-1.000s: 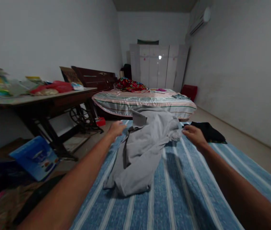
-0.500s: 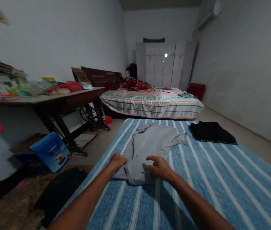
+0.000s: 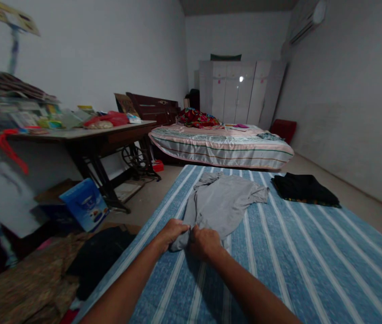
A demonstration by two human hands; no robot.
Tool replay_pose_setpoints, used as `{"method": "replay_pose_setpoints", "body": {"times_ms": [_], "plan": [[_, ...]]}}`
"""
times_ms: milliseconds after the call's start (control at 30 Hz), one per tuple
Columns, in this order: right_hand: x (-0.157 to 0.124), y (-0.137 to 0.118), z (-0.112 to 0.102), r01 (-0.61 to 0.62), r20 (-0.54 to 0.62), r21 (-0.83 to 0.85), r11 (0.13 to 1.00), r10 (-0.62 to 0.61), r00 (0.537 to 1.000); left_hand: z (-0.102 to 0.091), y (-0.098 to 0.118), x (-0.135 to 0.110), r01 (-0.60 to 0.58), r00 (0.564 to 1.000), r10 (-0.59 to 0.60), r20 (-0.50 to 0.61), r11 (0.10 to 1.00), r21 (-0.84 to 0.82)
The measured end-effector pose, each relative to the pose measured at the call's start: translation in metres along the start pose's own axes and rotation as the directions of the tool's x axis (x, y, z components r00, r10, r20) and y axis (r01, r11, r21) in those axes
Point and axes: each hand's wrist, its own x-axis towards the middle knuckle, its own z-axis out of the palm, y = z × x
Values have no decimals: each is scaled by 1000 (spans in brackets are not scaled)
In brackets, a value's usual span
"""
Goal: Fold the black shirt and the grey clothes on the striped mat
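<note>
Far left: a wooden table (image 3: 143,128) with assorted items on top; a blue box (image 3: 86,204) stood on the floor below. Nearer, dark cloth (image 3: 103,252) lay beside the low bed's left edge. On the blue striped sheet (image 3: 278,270), the left hand (image 3: 173,231) was at the near left part of the grey shirt (image 3: 221,198), thumb and curled fingers apparently pinched on the cloth. Just to its right, the right hand (image 3: 206,240) was closed in a fist, clamped on the near end; the fingertips were hidden. Change: half a second earlier the right hand was over the shirt with index finger and thumb apart; it had since closed and come in beside the left. The near end was now gathered between the hands, while the body and sleeves lay spread toward the far side. Judgement: handling had narrowed to the near end, the sleeves being left unheld. Right of the shirt, well apart from both hands, lay a folded black garment (image 3: 303,188).
</note>
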Motion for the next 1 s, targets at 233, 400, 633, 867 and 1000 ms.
{"method": "replay_pose_setpoints", "body": {"times_ms": [233,400,633,867,1000], "plan": [[2,29,-2,-26,-83,246,969,47,995,0,0,-16,-51,994,63,92,991,-128],[-20,68,-38,-44,-243,486,873,183,952,-9,23,-21,-131,990,139,16,958,-257],[-149,140,-55,253,-458,887,386,662,594,-26,39,-54,-125,992,97,-83,869,-479],[-221,170,25,35,-114,993,115,820,560,-17,-8,-81,62,995,-76,-57,975,-213],[-223,162,17,63,-159,987,151,800,579,-25,-8,-91,80,990,-99,-95,978,-190]]}}
